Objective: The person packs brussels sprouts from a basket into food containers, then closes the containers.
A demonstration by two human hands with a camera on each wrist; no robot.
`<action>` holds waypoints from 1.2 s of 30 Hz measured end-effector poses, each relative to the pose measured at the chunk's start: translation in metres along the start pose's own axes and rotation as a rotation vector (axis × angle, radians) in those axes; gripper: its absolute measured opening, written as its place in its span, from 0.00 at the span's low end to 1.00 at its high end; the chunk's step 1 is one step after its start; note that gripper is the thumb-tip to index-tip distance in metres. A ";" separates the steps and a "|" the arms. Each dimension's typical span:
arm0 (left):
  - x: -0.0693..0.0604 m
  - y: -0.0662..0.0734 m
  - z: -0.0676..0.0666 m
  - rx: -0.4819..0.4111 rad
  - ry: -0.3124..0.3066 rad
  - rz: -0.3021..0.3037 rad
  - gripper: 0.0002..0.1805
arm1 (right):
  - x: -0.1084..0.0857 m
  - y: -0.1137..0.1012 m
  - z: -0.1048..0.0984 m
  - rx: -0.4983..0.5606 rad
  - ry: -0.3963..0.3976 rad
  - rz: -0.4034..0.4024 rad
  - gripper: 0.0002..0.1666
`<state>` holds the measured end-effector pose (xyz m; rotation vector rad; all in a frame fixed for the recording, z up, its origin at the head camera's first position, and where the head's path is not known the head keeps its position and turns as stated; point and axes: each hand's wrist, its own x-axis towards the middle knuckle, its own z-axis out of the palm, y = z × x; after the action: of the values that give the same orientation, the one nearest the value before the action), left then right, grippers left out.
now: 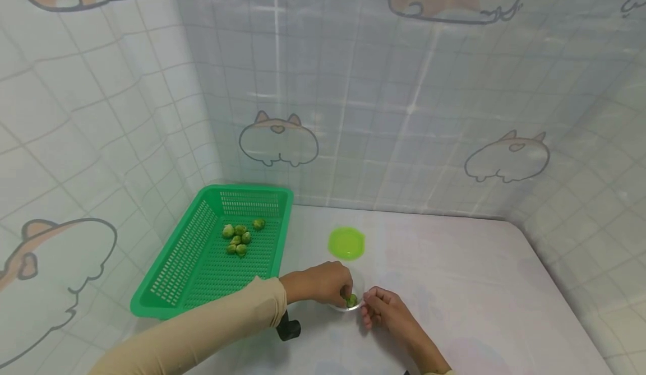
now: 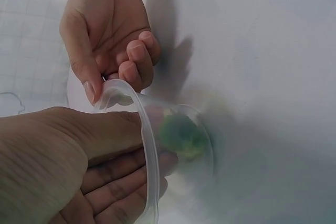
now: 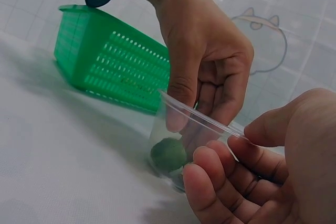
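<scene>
A Brussels sprout (image 3: 168, 154) lies at the bottom of a clear plastic cup (image 2: 150, 150) standing on the table. My left hand (image 1: 325, 283) reaches down into the cup from above. Its thumb and fingers are inside, spread apart, with the fingertips close to the sprout; the sprout sits beyond them rather than between them. With thumb and forefinger, my right hand (image 1: 388, 313) pinches the cup's rim on the right side. The other fingers of that hand are bent beside the cup wall.
At the left stands a green plastic basket (image 1: 286, 223) with several Brussels sprouts (image 1: 241, 238) inside. A bright green, shallow round piece (image 1: 346, 243), like a lid, lies behind the cup. Patterned sheeting (image 1: 378, 111) walls the table (image 1: 479, 285) at the back and sides.
</scene>
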<state>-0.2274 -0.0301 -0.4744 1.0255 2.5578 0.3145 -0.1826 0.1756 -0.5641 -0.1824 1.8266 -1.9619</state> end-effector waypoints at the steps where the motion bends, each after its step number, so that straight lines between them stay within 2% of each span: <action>1: 0.000 0.000 0.000 -0.003 0.000 -0.001 0.05 | 0.000 0.000 0.000 0.000 0.001 0.002 0.17; 16: -0.007 -0.004 -0.003 -0.110 0.018 0.005 0.05 | 0.000 -0.001 0.001 -0.001 0.001 0.006 0.16; 26: -0.012 -0.014 -0.007 -0.172 0.040 0.093 0.06 | -0.001 -0.001 0.000 -0.036 0.004 0.020 0.19; 36: -0.020 -0.029 -0.010 -0.235 0.103 0.136 0.08 | -0.001 -0.001 0.000 -0.036 0.006 0.021 0.20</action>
<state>-0.2362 -0.0650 -0.4695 1.1198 2.4689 0.7042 -0.1821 0.1757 -0.5632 -0.1679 1.8611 -1.9189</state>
